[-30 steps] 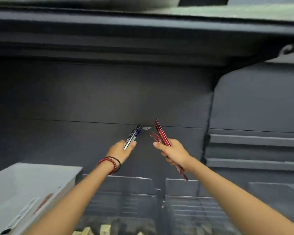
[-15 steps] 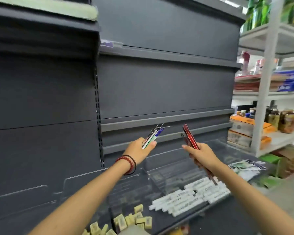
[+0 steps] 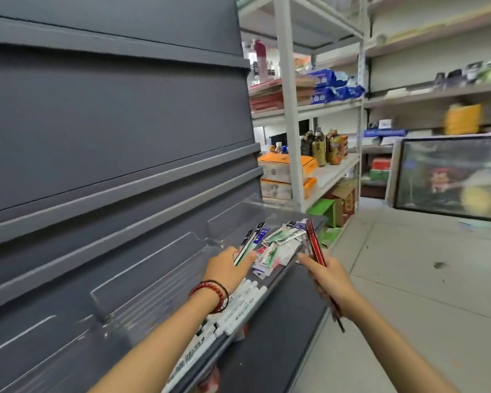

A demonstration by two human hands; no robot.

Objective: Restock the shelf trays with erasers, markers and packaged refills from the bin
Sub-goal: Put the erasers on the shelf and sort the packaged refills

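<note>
My left hand (image 3: 227, 268) grips a thin stack of blue-and-white refill packs (image 3: 250, 242), held just above the clear shelf tray (image 3: 238, 211). A pile of packaged refills (image 3: 278, 245) lies in that tray, right of the left hand. My right hand (image 3: 328, 276) grips a stack of red refill packs (image 3: 315, 245), upright at the tray's outer edge. White markers (image 3: 238, 304) fill the neighbouring tray under my left wrist. The bin and the erasers are out of view.
A dark grey shelf unit (image 3: 111, 114) rises on the left. White racks (image 3: 292, 114) with boxes, bottles and packets stand behind. A framed picture (image 3: 451, 177) leans against the far racks. Tiled floor (image 3: 423, 279) opens to the right.
The view has swung right along the shelf, from the eraser tray to the refill tray. Both hands, still holding their packs, have come down to that tray.
</note>
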